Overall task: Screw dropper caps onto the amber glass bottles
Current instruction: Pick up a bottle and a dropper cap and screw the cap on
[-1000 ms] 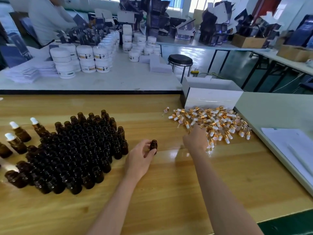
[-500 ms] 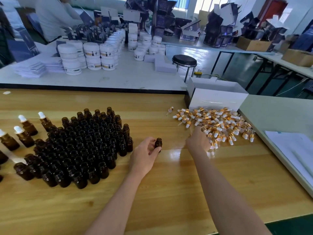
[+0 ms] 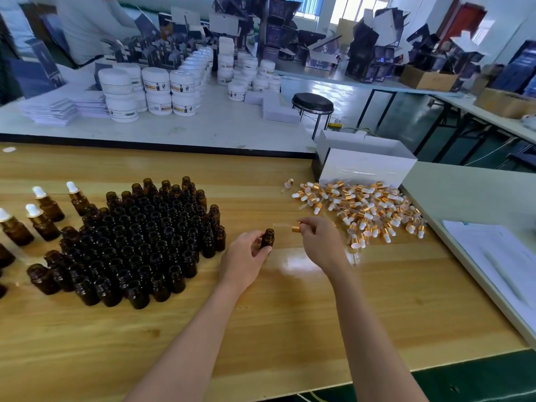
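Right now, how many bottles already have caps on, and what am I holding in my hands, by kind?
capped bottles, white bulbs showing: 4
open bottle in left hand: 1
dropper cap in right hand: 1
total: 6
Not counted: cut-off bottles at the left edge, since their tops are out of view.
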